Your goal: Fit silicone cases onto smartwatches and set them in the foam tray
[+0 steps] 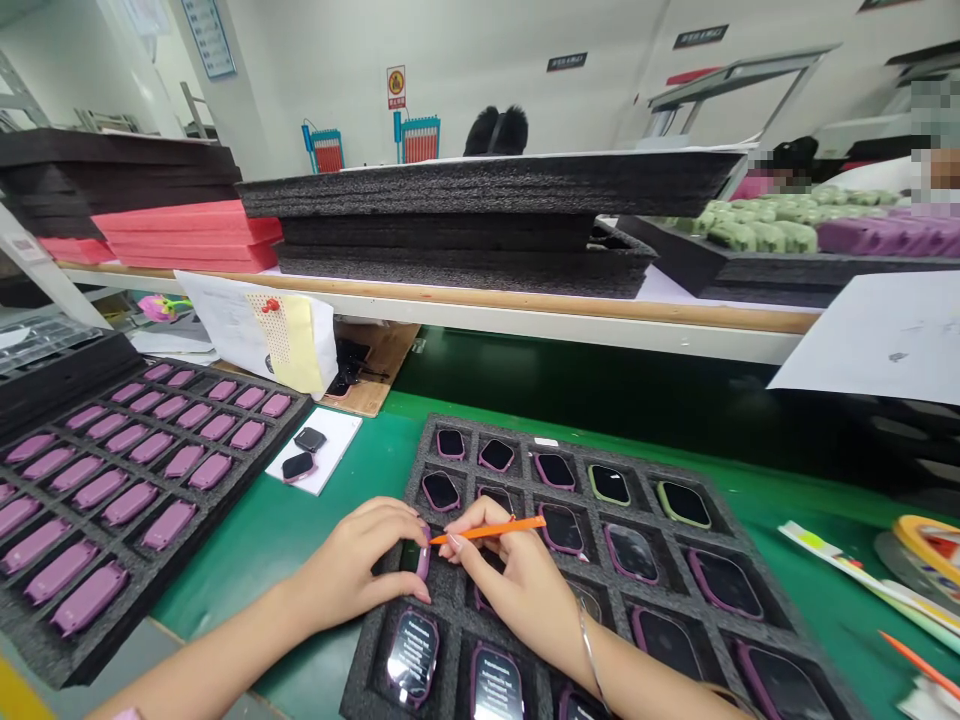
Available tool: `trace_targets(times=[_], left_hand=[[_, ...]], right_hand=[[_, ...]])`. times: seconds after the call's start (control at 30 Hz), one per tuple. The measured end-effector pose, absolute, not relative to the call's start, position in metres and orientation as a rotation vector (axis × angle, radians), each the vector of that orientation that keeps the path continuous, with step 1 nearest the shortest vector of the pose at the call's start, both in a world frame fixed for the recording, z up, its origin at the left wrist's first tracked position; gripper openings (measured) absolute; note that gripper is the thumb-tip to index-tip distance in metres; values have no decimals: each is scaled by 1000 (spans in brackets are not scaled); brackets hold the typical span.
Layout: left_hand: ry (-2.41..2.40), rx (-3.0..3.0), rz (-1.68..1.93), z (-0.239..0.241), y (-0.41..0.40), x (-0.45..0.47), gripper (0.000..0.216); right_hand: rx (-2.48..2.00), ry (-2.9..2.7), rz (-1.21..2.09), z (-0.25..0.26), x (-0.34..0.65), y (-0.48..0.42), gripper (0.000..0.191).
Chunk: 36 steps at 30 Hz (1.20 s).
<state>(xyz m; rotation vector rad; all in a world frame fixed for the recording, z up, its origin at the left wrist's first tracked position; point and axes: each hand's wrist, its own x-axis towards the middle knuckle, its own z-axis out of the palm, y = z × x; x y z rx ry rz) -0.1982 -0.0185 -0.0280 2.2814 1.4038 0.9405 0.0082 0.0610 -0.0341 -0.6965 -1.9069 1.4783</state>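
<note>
A purple-framed smartwatch (pixel 417 560) with a dark screen sits in a compartment of the black foam tray (pixel 450 590). The thumb and fingers of my left hand (pixel 367 560) grip it by its edges. My right hand (pixel 502 565) is closed on a slim orange pointed stick (pixel 495 531), whose tip meets the right edge of that watch. Just below, another smartwatch (pixel 414 655) has a lit screen with lines of white text. More watches with purple frames, and a few with green ones, fill the surrounding compartments; my right hand covers some of them.
To the left stands a foam tray of purple watch cases (pixel 169 525). Two dark watches lie on a white card (pixel 319 465). Tape rolls (pixel 930 550) and another orange stick (pixel 919 660) are at right. A shelf (pixel 525 305) bearing black foam stacks (pixel 480 190) crosses behind.
</note>
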Motion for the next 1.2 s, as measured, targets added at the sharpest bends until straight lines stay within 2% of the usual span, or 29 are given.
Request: trace_targets(times=[0.13,0.3,0.4,0.5,0.67,0.77,0.87,0.97,1.2], left_hand=[[1520,2049,939,-28,-20,-197,45],[1539,2033,937,-25,-23,-194,41],[1576,2104,944,-20,-31,-186,32],[1462,2288,818,-14,-46,-174,24],[1395,2440,599,-3,-68,-171,30],[1430,2386,548,2,-78,-179,32],[1418,2312,610,0,-85,-183,25],[1407,2260,730,-10,-90,-183,16],[1407,2235,931,-26,-92,-181,19]], right_hand=[[-676,-1936,1449,-35,9,60,14],[-645,-1969,1407,-34,9,60,14],[-643,-1972,1394,-33,8,61,13],[-657,-1957,1389,-30,10,62,13],[-678,-1914,1424,-21,20,50,17],[-663,-1885,1560,-21,24,32,24],[-643,-1881,1672,-26,23,17,24],[-628,-1940,1607,-30,20,12,23],[-571,-2064,1442,-28,25,10,18]])
